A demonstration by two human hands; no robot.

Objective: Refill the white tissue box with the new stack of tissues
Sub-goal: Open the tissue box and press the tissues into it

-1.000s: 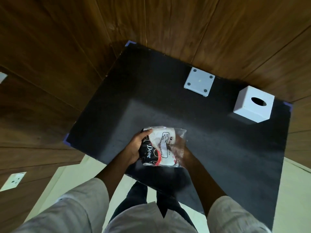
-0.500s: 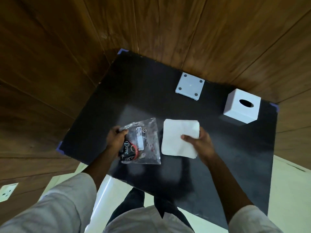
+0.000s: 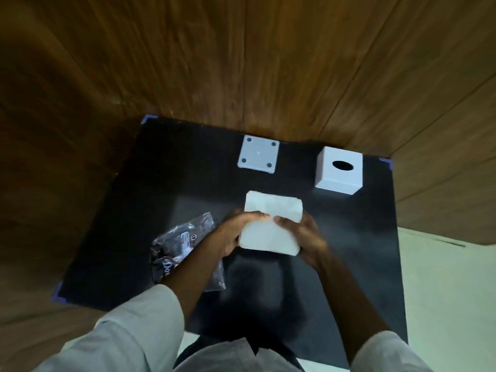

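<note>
Black table [image 3: 166, 183]: tissue stack [image 3: 271, 224] held lengthwise away.

plastic wrapper [image 3: 185, 251], partial script "Do", label unreadable

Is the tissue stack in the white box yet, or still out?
Out. The tissue stack is held by the left hand and right hand, apart from the white tissue box.

Your sleeves [image 3: 139, 326] are pale grey-beige, loose, ending below the elbow; forearms and both hands bare. Dark trousers [image 3: 236, 350] show below.
</note>
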